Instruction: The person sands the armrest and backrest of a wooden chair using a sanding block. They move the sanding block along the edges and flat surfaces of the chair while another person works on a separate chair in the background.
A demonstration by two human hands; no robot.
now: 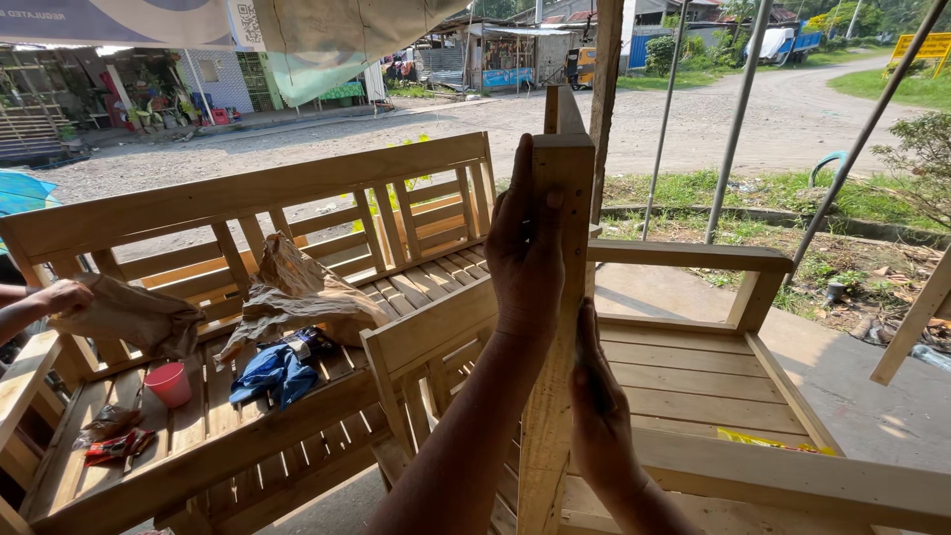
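The right hand lies nearest the camera, low in the head view, its fingers stretched up flat against the right edge of an upright wooden post; it presses the wood rather than wrapping it. Just above, the left hand rises on the post's left side, fingers extended along the face and the thumb out of sight behind, so it steadies the post with an open, flat grip. The post stands nearly vertical between the two hands and reaches up past the left fingertips.

Behind the post sits a wooden chair of pale slats, its armrest running to the right. To the left stands a long slatted wooden bench with a railed back. On its seat lie crumpled brown paper, a blue cloth, a small pink cup and some red wrappers. At the far left another person's hand clutches a second wad of brown paper. Beyond the bench a gravel road runs past grass and buildings.
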